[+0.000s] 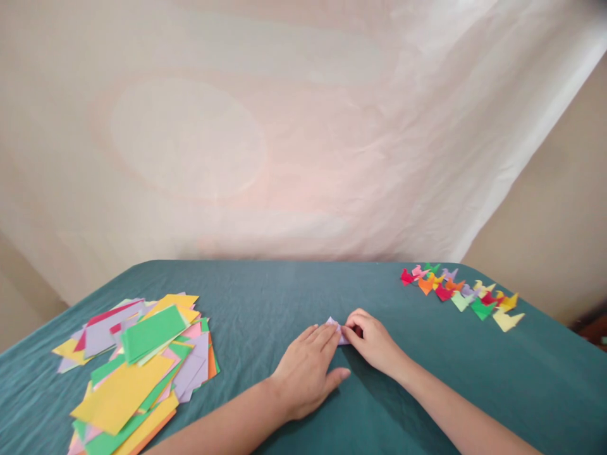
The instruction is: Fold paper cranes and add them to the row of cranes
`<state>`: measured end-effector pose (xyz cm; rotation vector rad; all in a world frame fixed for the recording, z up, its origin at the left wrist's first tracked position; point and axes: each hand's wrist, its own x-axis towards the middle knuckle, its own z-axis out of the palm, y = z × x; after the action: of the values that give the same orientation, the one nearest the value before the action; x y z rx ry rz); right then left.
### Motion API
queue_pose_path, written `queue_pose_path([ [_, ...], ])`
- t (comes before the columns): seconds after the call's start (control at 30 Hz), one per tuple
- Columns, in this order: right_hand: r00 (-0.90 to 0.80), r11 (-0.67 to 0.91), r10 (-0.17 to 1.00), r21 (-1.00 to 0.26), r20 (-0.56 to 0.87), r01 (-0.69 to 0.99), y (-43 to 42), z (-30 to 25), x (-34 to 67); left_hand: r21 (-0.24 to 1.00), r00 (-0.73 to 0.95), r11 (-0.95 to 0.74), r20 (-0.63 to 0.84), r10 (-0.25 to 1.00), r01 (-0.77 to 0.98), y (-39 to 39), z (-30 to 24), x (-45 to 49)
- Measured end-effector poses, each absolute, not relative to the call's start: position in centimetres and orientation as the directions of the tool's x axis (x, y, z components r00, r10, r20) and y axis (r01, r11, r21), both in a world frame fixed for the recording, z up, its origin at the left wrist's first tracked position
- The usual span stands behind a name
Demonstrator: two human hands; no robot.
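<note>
A small piece of folded lavender origami paper [342, 339] lies on the green cloth, mostly covered by my hands. My left hand [306, 366] rests flat over its left part, fingers stretched out and thumb apart. At the paper's right edge, my right hand [372, 341] pinches it between thumb and forefinger, the other fingers curled. Only a pointed tip above the left fingertips and a strip between the hands show, so the shape of the fold is hidden.
On the left lies a loose heap of coloured paper sheets [156, 332] in yellow, green, lavender, pink and orange. Several small folded paper birds [482, 308] stand in rows at the far right. A pale curtain [303, 158] hangs behind the cloth-covered table [265, 291].
</note>
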<state>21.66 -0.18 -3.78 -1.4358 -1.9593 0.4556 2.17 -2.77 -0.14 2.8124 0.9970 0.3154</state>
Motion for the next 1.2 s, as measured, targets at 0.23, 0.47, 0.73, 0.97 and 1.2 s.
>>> queue_pose_path([
  [0.23,-0.14,0.315,0.939,-0.625,0.314,0.715,-0.3,-4.0,21.6,0.247,0.767,-0.752,0.053,0.64,0.611,-2.7,-0.1,2.0],
  [0.47,-0.131,0.336,0.927,-0.624,0.352,0.705,-0.4,-4.1,21.5,0.277,0.755,-0.738,0.061,0.652,0.615,-2.8,-0.5,2.0],
  [0.73,-0.258,0.427,0.903,-0.645,0.344,0.633,-1.3,-3.7,21.8,0.268,0.753,-0.741,0.079,0.654,0.615,-2.8,-0.5,2.0],
  [0.97,-0.36,0.522,0.853,-0.632,0.379,0.573,-1.8,-3.4,22.1,0.252,0.748,-0.743,0.097,0.657,0.62,-2.9,-1.0,2.0],
  [1.2,-0.354,0.506,0.862,-0.626,0.362,0.593,-1.8,-3.5,22.1,0.26,0.744,-0.735,0.083,0.663,0.626,-2.9,-0.9,1.9],
])
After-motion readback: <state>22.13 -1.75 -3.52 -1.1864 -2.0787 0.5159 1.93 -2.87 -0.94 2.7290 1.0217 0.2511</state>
